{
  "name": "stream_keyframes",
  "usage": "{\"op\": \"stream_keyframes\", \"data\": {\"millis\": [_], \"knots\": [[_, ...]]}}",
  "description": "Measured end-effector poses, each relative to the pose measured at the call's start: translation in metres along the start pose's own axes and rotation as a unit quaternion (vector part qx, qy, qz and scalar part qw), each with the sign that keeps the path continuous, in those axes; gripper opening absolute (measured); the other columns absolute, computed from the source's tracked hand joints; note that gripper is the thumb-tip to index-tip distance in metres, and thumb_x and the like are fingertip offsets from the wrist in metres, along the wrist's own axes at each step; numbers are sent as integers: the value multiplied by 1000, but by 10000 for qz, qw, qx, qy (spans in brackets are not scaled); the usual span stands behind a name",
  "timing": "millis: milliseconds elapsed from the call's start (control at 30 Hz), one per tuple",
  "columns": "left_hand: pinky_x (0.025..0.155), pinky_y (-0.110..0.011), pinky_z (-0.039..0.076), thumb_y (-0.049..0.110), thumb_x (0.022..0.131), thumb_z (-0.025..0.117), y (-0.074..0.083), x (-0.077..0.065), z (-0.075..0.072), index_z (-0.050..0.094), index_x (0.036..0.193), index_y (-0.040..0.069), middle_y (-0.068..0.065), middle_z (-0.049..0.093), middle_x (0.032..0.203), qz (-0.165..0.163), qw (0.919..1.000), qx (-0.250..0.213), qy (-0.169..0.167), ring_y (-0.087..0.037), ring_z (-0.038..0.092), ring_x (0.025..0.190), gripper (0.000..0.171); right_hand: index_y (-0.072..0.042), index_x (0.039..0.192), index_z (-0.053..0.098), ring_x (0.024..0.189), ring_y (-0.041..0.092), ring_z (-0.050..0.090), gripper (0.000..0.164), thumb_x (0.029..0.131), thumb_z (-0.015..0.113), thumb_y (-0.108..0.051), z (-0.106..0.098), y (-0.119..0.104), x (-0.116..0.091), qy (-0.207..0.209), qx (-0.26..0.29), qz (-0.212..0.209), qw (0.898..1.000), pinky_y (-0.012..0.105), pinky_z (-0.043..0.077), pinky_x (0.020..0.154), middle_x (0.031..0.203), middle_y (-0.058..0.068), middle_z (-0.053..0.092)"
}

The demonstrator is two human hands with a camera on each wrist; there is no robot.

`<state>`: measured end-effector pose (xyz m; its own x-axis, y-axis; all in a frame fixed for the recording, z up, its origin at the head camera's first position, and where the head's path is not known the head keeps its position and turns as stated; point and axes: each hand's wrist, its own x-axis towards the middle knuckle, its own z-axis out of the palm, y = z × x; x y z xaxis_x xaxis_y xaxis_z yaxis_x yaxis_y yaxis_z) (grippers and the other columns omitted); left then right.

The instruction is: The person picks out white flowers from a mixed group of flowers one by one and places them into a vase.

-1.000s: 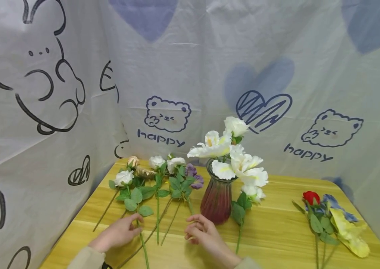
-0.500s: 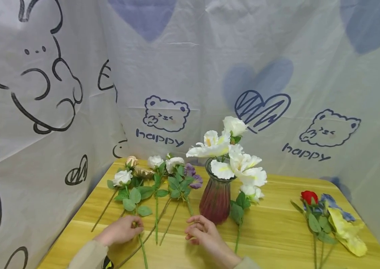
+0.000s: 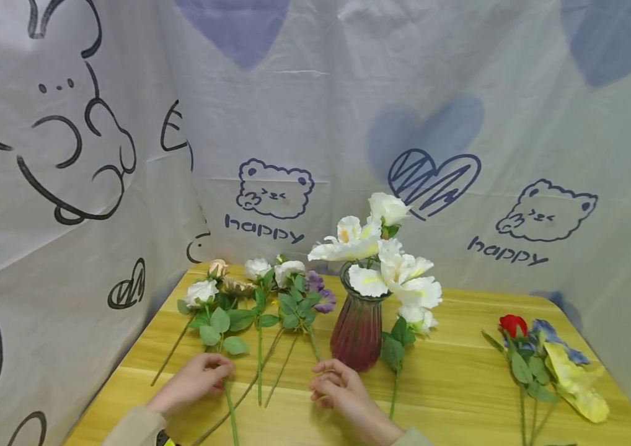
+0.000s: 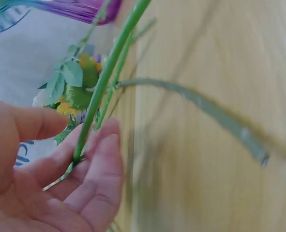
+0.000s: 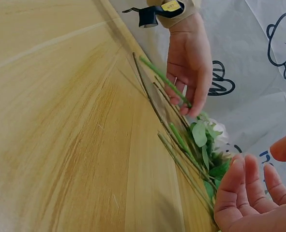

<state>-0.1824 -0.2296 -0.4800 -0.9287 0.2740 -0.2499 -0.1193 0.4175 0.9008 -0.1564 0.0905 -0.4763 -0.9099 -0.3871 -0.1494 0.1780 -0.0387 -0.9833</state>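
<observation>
My left hand [image 3: 199, 379] holds the green stem [image 3: 231, 412] of a white rose [image 3: 201, 293] just below its leaves. In the left wrist view, the stem [image 4: 111, 67] crosses the curled fingers, and the thumb stands apart from it. The right wrist view shows the stem's cut end sticking out from that hand [image 5: 191, 63]. My right hand [image 3: 343, 396] hovers in front of the vase with loosely bent fingers and holds nothing. The ribbed, dark red glass vase [image 3: 357, 334] bears white irises [image 3: 349, 241] and a white rose [image 3: 389, 209].
Several flowers lie between the left hand and the vase, among them white roses [image 3: 289, 272] and a purple flower [image 3: 323, 298]. Another white rose [image 3: 418, 317] lies right of the vase. A red rose [image 3: 513, 325] lies at the right beside blue and yellow flowers [image 3: 574, 384].
My left hand has shifted slightly left, and the white rose's leaves and stem have moved along with it. The right hand has stayed nearly still.
</observation>
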Motion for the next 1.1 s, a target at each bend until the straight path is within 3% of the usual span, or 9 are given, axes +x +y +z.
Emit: {"op": "stream_keyframes", "data": {"millis": [100,200,333,467,600,867,1100], "knots": [[71,-30,60,15,103,52,0,-1,1,52,121,-11,-13,67,102,-317,9967,-645,379,-16,65,79,32,5,127,49,84,9,62,32,100,55,-11,0,0,0,-26,21,25,10000,22,55,75,94,-3,65],[66,-26,58,11,102,51,1,1,2,40,124,-6,-10,69,99,-587,9867,-1320,751,-16,68,77,30,5,127,49,84,9,61,31,101,55,-10,-1,0,0,-33,44,39,10000,22,55,75,93,-4,65],[69,-25,58,12,103,48,0,4,2,27,136,-7,-8,72,100,-806,9731,-1893,1036,-16,72,81,43,4,127,49,84,9,61,30,101,55,-11,-2,-1,0,-20,55,50,10000,22,55,75,93,-3,65],[77,-26,60,19,107,44,-3,6,1,24,145,-14,-7,73,102,-945,9680,-2076,1051,-13,72,87,54,4,127,50,83,9,62,30,101,55,-10,-4,-1,1,0,59,26,10000,22,55,74,92,-4,65],[80,-25,59,22,109,42,-6,7,-1,29,148,-15,-7,73,104,-1002,9680,-2098,944,-11,71,90,56,6,126,49,84,10,61,32,99,56,-9,-8,-1,2,70,22,-85,9999,22,55,74,92,-4,65],[73,-21,57,28,106,52,-6,9,1,50,134,-7,-2,72,99,-1017,9637,-2200,1124,-7,66,83,45,7,125,49,84,12,62,32,98,57,-9,-15,1,5,284,-124,-150,9994,24,55,75,92,-3,66],[68,-18,56,21,104,56,-1,10,3,52,127,-6,0,68,97,-785,9576,-2441,1317,-7,62,78,36,7,126,49,84,12,64,33,99,57,-9,-21,3,5,375,-268,-162,9988,25,56,75,93,-2,67]]}}
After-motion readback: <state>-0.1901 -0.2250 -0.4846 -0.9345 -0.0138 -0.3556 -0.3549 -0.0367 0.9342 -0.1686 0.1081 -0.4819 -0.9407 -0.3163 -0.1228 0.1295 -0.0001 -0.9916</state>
